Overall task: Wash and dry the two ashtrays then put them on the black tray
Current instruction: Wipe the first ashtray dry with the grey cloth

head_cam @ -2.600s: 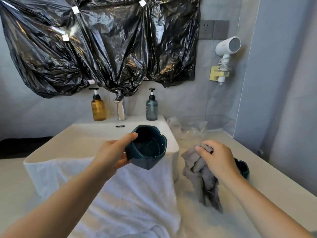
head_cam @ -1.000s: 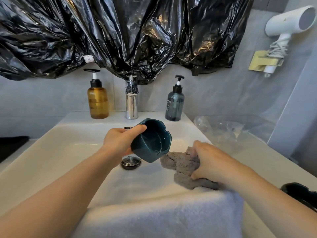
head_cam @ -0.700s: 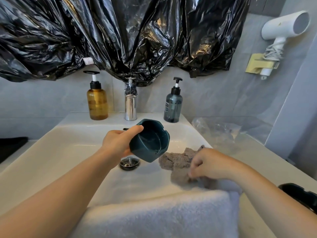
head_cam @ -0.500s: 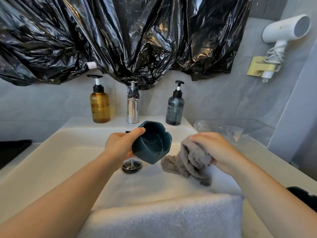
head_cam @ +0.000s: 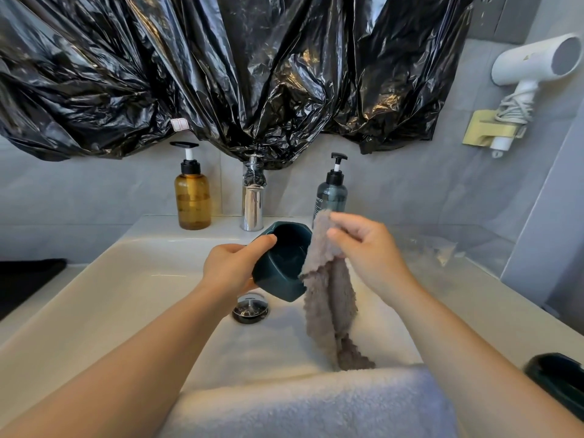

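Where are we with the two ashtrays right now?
Nothing looks finished. In hand: the left hand holds one ashtray over the sink, the right hand pinches the grey cloth beside it. Left: the second ashtray sits on the counter; drying and placing both remain.

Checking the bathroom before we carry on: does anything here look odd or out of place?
Crumpled black plastic bags hang across the wall above the white basin, sagging onto the chrome tap. A white terry towel drapes over the basin's front rim.

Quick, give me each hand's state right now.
Left hand: grips the teal ashtray over the sink.
Right hand: pinches the grey cloth, which hangs down.
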Demonstrator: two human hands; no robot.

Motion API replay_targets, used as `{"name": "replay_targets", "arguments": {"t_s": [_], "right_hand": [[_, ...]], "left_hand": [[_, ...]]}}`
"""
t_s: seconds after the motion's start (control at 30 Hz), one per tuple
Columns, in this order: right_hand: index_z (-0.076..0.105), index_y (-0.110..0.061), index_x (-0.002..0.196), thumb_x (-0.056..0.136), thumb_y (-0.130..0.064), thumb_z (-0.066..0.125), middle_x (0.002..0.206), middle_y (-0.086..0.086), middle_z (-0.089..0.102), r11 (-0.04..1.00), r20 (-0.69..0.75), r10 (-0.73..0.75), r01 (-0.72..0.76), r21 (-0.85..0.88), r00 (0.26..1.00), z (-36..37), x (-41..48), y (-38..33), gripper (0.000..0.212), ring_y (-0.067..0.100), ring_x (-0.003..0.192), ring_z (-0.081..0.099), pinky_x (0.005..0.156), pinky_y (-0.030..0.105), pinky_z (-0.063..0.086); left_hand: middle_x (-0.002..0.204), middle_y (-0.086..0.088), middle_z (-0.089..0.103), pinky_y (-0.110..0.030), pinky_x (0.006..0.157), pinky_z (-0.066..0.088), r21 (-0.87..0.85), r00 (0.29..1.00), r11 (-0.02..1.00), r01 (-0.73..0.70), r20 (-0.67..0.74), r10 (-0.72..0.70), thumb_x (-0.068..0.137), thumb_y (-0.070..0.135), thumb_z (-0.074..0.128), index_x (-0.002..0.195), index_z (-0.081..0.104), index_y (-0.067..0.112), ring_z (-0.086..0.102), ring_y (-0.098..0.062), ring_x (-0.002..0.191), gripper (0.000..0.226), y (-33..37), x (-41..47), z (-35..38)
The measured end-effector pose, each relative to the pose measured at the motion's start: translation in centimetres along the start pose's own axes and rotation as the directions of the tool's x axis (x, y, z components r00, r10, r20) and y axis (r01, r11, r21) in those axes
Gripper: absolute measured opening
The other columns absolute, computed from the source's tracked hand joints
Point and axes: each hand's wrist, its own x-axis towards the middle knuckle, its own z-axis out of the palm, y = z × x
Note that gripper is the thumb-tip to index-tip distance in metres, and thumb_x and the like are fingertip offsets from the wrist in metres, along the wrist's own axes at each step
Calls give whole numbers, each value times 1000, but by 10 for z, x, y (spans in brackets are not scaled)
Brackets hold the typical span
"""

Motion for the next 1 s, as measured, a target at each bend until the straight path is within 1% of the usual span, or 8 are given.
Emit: {"name": "replay_targets", "arguments": {"t_s": [0.17,0.33,0.43,0.53,0.63,0.77,0.9,1.0], "right_hand": [[60,-20,133,94,-10,61,122,-16,61,963,169,-45,87,-253,985,9,-9,21,41,5,116,59,98,19,42],[52,-25,139,93,-5,61,123,-23,57,970,47,-135,142,-196,990,9,-14,26,51,-25,85,51,82,-1,39],[57,-24,136,92,-11,64,117,-17,62,967,114,-115,137,-217,987,13,-15,27,46,-3,105,59,97,17,44],[73,-26,107,83,-15,75,93,-16,63,954,52,-138,146,-261,989,12,-11,35,27,2,88,59,81,20,44],[74,-31,97,77,-26,80,103,-15,55,961,18,-118,119,-250,993,10,-11,37,21,1,100,55,84,15,41],[72,-30,103,81,-29,77,116,-12,55,963,55,-116,126,-239,992,12,-14,35,23,9,106,57,91,30,50],[71,-33,90,85,-24,73,86,-14,64,936,134,-165,198,-292,977,14,-17,29,11,4,78,60,69,15,45],[72,-32,99,89,-16,66,90,-16,72,959,212,-108,158,-236,971,16,-21,31,19,-3,88,65,78,14,50]], "left_hand": [[86,-12,73,-41,76,60,164,996,983,-87,-6,89,73,40,78,83,69,10,69,-28,87,33,-4,-1,4],[80,1,71,-33,69,56,369,978,907,-205,31,208,73,41,78,84,70,14,67,-17,81,30,-7,-4,5],[83,-1,71,-34,71,56,374,982,908,-187,41,185,75,43,76,88,70,13,66,-18,82,34,-8,-5,6],[84,-7,71,-41,79,59,352,993,929,-118,25,116,76,43,76,81,68,12,66,-23,86,32,-9,-4,6],[87,-14,72,-50,82,58,264,997,962,-76,6,77,72,42,78,80,71,8,68,-30,90,36,-9,-2,6],[87,-14,73,-49,82,58,252,996,964,-90,11,91,72,43,78,78,71,11,69,-29,89,34,-8,-3,7],[82,-9,72,-48,82,58,289,993,951,-113,-4,119,74,43,77,75,69,14,68,-26,86,30,-9,-4,7],[78,-6,71,-45,81,58,307,991,944,-124,-7,133,75,43,76,73,67,16,67,-23,82,29,-9,-4,6]]}}
